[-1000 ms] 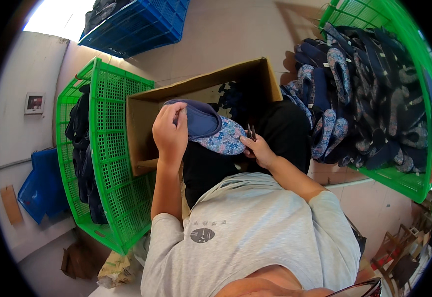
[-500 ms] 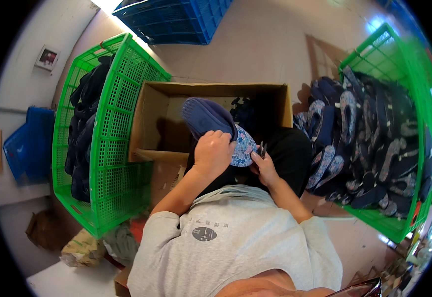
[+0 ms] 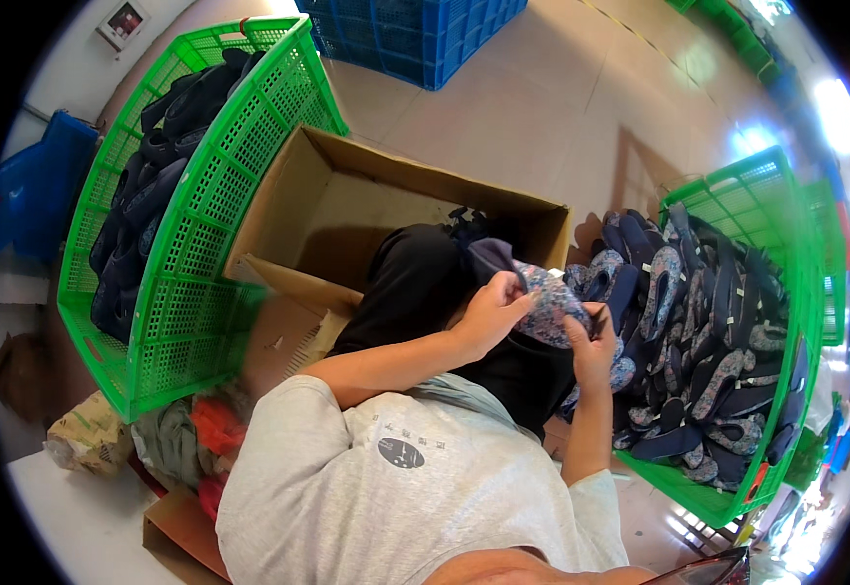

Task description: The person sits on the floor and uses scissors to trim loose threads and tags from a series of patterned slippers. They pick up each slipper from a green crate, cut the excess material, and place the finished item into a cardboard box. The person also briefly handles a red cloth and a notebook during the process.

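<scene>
Over my lap, both hands hold a slipper with a navy part and a blue-and-pink floral part. My left hand pinches it near the navy end, fingers closed. My right hand grips the floral end between thumb and fingers. Whether the small dark snips seen earlier are still in my right hand cannot be made out. Below the slipper are my dark trousers, and an open cardboard box stands just beyond my knees, with some dark scraps at its right end.
At the left stands a green crate holding dark slippers. Another green crate at the right is heaped with navy and floral slippers. A blue crate stands at the back. Crumpled bags lie at the lower left.
My hands and the slipper have moved right, toward the heaped crate. The slipper is turned so its floral part faces up more. The view has turned to the right.
</scene>
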{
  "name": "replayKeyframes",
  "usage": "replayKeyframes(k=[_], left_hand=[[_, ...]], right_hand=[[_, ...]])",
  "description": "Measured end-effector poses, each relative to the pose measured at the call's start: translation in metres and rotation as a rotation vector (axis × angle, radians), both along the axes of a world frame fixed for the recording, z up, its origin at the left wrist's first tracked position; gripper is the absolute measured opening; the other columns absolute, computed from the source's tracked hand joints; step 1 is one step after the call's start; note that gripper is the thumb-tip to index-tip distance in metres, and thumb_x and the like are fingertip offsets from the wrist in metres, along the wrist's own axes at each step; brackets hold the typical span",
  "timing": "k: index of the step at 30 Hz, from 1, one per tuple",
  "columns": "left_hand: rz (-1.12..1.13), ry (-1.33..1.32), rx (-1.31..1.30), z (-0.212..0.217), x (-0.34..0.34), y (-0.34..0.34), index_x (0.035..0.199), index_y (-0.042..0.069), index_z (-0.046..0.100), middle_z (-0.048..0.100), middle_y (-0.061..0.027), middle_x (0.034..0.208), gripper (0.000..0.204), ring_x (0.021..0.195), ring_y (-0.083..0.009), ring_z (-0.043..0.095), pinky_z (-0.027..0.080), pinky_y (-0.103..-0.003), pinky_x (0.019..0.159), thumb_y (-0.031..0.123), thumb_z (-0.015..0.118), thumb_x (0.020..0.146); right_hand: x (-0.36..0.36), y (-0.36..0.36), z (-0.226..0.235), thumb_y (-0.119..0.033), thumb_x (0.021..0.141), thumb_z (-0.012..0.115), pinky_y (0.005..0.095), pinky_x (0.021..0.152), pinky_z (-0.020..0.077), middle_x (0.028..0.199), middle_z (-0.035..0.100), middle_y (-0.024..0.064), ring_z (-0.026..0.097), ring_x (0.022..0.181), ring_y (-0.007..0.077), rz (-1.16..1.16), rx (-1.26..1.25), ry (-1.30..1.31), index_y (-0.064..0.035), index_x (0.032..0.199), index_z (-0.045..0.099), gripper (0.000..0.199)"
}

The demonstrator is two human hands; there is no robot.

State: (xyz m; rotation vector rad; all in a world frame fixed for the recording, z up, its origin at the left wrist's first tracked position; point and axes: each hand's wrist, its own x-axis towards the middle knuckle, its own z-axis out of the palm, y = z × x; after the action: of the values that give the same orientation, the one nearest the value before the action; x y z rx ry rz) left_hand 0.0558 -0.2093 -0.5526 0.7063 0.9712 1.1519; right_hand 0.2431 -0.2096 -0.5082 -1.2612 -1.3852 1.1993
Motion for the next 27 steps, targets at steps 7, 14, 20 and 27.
replayKeyframes(k=[7, 14, 20, 27], left_hand=[[0.049, 0.091, -0.299, 0.036, -0.063, -0.034, 0.111, 0.001, 0.053, 0.059, -0.0028, 0.095, 0.029, 0.081, -0.0057, 0.053, 0.043, -0.022, 0.067, 0.021, 0.066, 0.095], [0.132, -0.018, -0.418, 0.063, -0.117, -0.049, 0.114, 0.000, 0.051, 0.059, -0.0075, 0.102, 0.041, 0.093, -0.0133, 0.059, 0.050, -0.030, 0.082, 0.017, 0.076, 0.088], [0.309, 0.149, -0.381, 0.041, -0.136, -0.033, 0.105, 0.001, 0.052, 0.060, -0.0066, 0.093, 0.032, 0.084, -0.0126, 0.060, 0.051, -0.029, 0.075, 0.010, 0.076, 0.086], [0.354, 0.786, -0.031, 0.024, -0.142, -0.025, 0.085, 0.002, 0.054, 0.055, -0.0037, 0.076, 0.020, 0.070, -0.0114, 0.053, 0.045, -0.030, 0.062, 0.007, 0.073, 0.084]], right_hand=[[-0.064, -0.031, -0.002, -0.011, 0.088, 0.075, 0.0226, 0.065, 0.0438, 0.080, 0.058, 0.0006, 0.050, 0.073, 0.0061, 0.175, 0.000, -0.037, -0.0023, 0.094, 0.054, 0.023], [-0.120, -0.035, 0.000, -0.015, 0.087, 0.077, 0.0273, 0.063, 0.0485, 0.078, 0.064, 0.0087, 0.058, 0.068, 0.0118, 0.361, -0.017, -0.068, -0.0025, 0.096, 0.056, 0.026], [-0.157, -0.014, -0.014, -0.020, 0.090, 0.072, 0.0343, 0.061, 0.0481, 0.077, 0.064, 0.0143, 0.062, 0.065, 0.0241, 0.427, -0.067, -0.102, -0.0018, 0.095, 0.056, 0.025], [-0.170, 0.007, -0.010, -0.026, 0.092, 0.068, 0.0401, 0.061, 0.0466, 0.075, 0.062, 0.0174, 0.061, 0.066, 0.0337, 0.422, -0.015, -0.208, -0.0022, 0.093, 0.053, 0.028]])
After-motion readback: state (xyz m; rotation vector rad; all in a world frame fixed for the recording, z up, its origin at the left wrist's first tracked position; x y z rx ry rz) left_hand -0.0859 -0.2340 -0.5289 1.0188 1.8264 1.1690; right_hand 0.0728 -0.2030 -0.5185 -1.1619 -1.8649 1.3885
